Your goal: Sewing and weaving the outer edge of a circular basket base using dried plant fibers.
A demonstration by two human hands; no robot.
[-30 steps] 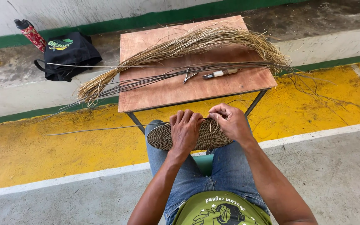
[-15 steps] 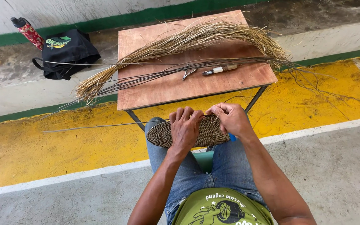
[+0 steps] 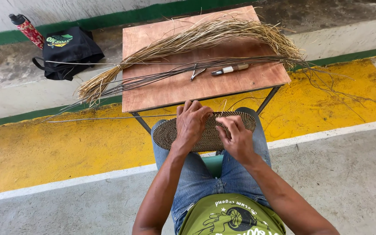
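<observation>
A flat oval woven mat [image 3: 166, 135], dark brown with pale stitches, lies across my knees. My left hand [image 3: 192, 122] presses flat on its middle, fingers reaching the far rim. My right hand [image 3: 236, 135] rests on the mat's right part with fingers curled, pinching a thin pale fibre near the rim. A long thin stick [image 3: 92, 119] runs out to the left from the mat's far edge.
A small wooden table [image 3: 175, 89] stands just beyond my knees. On it lie a bundle of dry straw [image 3: 205, 37], several thin dark sticks [image 3: 153, 77], a metal awl [image 3: 197, 72] and a knife [image 3: 230, 69]. A black bag [image 3: 68, 52] and a red bottle [image 3: 28, 29] sit far left.
My right hand has drawn back from the mat's far rim toward me. The left hand stays pressed on the mat.
</observation>
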